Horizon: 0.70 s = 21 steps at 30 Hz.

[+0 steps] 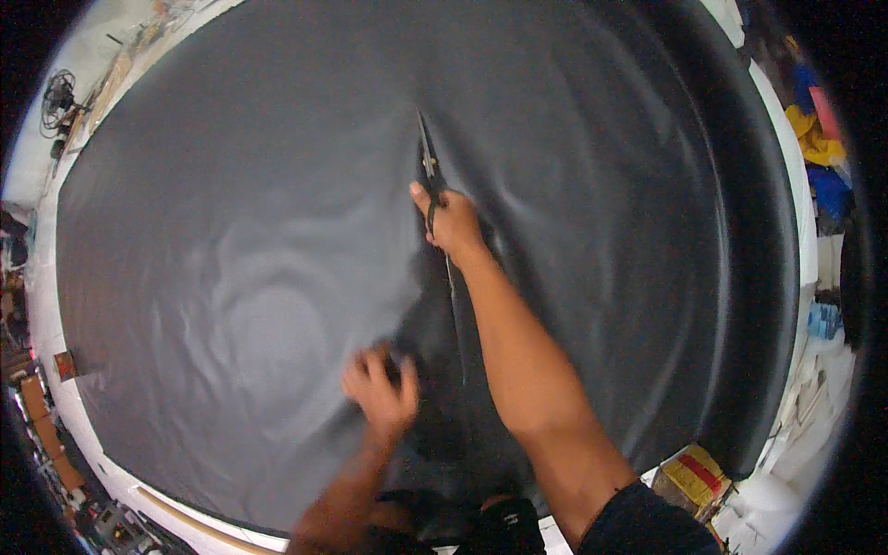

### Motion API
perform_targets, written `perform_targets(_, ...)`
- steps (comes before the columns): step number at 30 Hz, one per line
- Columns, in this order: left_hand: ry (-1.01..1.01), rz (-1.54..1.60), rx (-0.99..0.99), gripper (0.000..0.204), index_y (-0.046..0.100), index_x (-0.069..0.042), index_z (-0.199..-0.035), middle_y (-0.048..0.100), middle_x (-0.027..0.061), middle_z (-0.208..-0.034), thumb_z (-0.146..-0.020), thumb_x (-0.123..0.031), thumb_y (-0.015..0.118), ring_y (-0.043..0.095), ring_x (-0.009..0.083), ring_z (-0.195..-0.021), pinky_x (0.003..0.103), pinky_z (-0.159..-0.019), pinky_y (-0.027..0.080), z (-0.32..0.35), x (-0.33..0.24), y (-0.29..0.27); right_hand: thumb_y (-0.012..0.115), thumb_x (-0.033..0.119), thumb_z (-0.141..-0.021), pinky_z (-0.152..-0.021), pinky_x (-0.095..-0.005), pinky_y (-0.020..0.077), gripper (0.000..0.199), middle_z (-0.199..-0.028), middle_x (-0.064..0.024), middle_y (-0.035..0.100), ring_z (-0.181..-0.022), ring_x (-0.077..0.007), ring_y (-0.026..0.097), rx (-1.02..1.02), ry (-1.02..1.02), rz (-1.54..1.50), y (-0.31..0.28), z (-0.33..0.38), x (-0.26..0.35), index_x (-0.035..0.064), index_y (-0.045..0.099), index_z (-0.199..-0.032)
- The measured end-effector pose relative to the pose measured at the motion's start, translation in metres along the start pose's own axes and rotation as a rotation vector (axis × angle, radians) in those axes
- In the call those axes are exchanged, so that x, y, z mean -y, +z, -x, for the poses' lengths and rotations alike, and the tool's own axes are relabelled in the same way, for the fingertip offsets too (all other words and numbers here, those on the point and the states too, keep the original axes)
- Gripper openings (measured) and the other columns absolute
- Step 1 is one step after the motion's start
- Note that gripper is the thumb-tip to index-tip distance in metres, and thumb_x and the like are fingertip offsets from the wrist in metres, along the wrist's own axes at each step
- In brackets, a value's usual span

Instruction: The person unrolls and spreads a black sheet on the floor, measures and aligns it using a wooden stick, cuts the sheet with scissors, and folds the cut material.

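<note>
Mid-cut on a big sheet of dark grey fabric (277,231) spread flat over the white desk (42,277).

Right hand (450,222) is closed around the handles of the scissors (428,176), arm stretched out across the cloth. Blades point away from the person, tips sitting at the far end of the slit (453,305), roughly mid-sheet. The slit runs back from the scissors toward the near edge of the fabric, along the inner side of the right forearm.

Left hand (381,388) is on the cloth just left of the slit, near its start. Motion-blurred, fingers look curled, pressing or bunching the fabric; can't tell if it's actually gripping anything.

Fabric left of the slit shows ripples and a loose swirl; right of the slit it lies smoother, and its far right edge is folded or rolled into a darker band.

My read: cut is around halfway across. Next stroke needs the cloth held taut beside the slit so the blades track straight, plus more reach, since the right arm is nearly fully extended.

Clutter around the desk: yellow-and-red box (694,474) off the near-right corner of the fabric, coloured cloth (814,139) at the far right.
</note>
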<state>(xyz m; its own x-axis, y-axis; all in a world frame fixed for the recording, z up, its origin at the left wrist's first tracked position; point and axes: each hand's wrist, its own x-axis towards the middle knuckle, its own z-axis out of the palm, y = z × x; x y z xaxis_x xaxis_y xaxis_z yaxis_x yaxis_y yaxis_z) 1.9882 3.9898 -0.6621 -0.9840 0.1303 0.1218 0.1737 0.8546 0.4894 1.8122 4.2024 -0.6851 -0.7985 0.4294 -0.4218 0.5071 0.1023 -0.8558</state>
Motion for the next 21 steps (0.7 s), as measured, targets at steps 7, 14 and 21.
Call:
perform_targets(7, 0.063, -0.302, 0.003, 0.061, 0.042, -0.013, -0.141, 0.030, 0.0237, -0.149, -0.090, -0.044, 0.050, 0.022, 0.0417, -0.140, 0.052, -0.115, 0.014, -0.284, 0.006, 0.066, 0.067, 0.051, -0.085, -0.044, -0.0284, 0.0407, 0.051, -0.056, -0.0023, 0.049, -0.045, -0.0124, 0.049, 0.074, 0.113, -0.097, 0.015, 0.006, 0.021, 0.0052, 0.051, -0.067)
perform_targets(14, 0.009, -0.301, 0.053, 0.066, 0.034, -0.014, -0.147, 0.021, 0.0228, -0.154, -0.090, -0.046, 0.046, 0.016, 0.0390, -0.143, 0.054, -0.115, 0.009, -0.288, -0.015, 0.076, 0.061, 0.052, -0.087, -0.070, -0.0425, 0.0468, 0.053, -0.076, -0.0186, 0.065, -0.074, -0.0342, 0.062, 0.058, 0.190, 0.110, 0.002, 0.003, 0.018, -0.0008, 0.063, -0.083)
perform_targets(21, -0.026, -0.308, 0.123, 0.069, 0.033, -0.013, -0.146, 0.020, 0.0238, -0.153, -0.086, -0.042, 0.051, 0.016, 0.0408, -0.142, 0.053, -0.115, 0.010, -0.289, -0.016, 0.072, 0.066, 0.050, -0.086, -0.044, -0.0290, 0.0371, 0.051, -0.053, -0.0005, 0.047, -0.045, -0.0116, 0.046, -0.042, 0.089, -0.072, 0.021, -0.072, 0.051, 0.0077, 0.050, -0.062)
